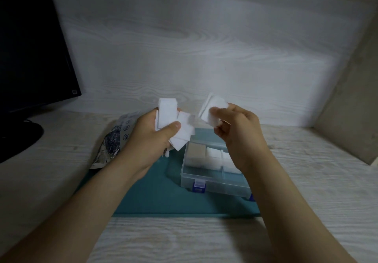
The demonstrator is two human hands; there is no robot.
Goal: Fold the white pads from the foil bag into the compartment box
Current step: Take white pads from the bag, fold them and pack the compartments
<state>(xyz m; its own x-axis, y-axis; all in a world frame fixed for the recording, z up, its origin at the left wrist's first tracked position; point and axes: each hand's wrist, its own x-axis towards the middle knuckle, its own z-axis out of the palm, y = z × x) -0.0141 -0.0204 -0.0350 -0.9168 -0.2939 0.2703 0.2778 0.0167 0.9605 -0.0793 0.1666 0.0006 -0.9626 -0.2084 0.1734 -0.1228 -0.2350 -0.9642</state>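
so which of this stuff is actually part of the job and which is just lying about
Part of the job: pad stack in the left hand; single pad pinched by the right hand; foil bag; box, some compartments already holding pads.
Just lying about: monitor; teal mat under the box.

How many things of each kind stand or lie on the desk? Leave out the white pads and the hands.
Foil bag: 1
Compartment box: 1
Teal mat: 1
Monitor: 1
Total: 4
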